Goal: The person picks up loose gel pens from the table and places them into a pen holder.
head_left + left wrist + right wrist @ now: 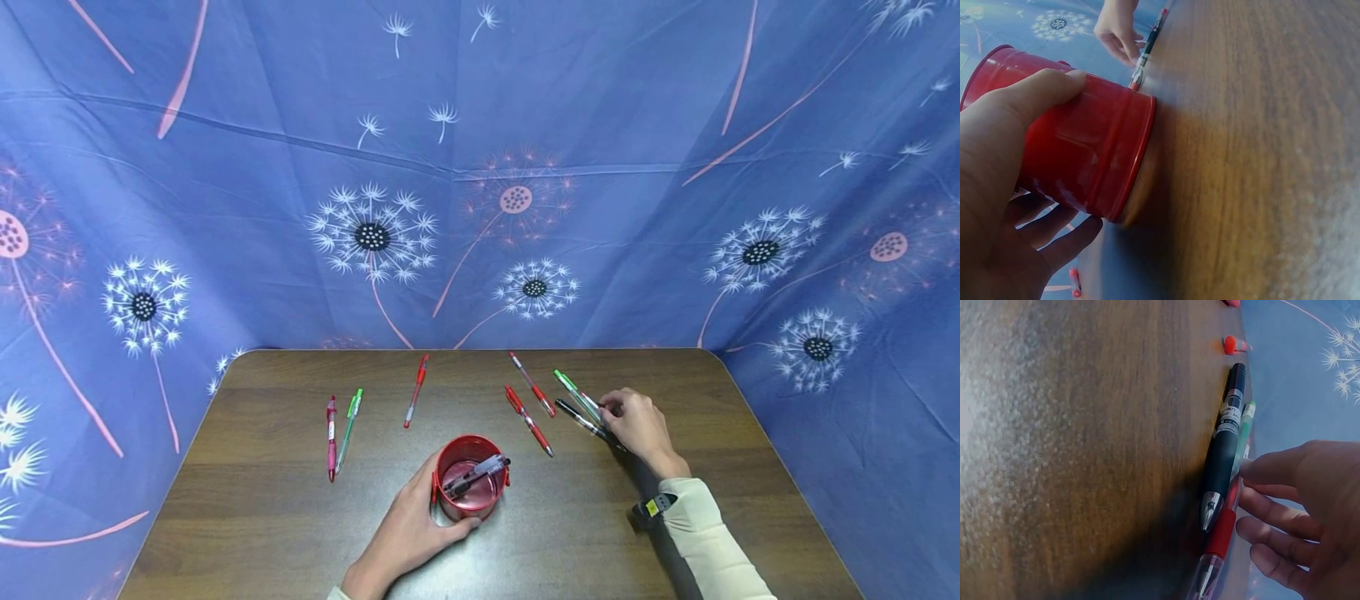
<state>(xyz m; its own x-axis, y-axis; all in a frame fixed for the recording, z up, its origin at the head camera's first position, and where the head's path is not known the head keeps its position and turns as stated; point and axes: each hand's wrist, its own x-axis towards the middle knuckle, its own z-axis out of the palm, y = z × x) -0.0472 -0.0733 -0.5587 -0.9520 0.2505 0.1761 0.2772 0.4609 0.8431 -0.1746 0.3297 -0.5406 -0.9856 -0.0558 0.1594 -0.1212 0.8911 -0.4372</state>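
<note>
1. I see the left hand (411,521) wrapped partway around the red cup (1079,140), which contains a dark pen (476,476).
2. Right of the cup, the right hand (640,425) has half-bent fingers at the red-gripped pen (1222,534); I can't tell whether they pinch it.
3. Also right of the cup lie a black pen (588,425) and a green pen (567,383).

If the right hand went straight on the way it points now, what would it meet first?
Probably the red pen beside the black pen; the right hand may be touching it, depth is unclear.
</note>
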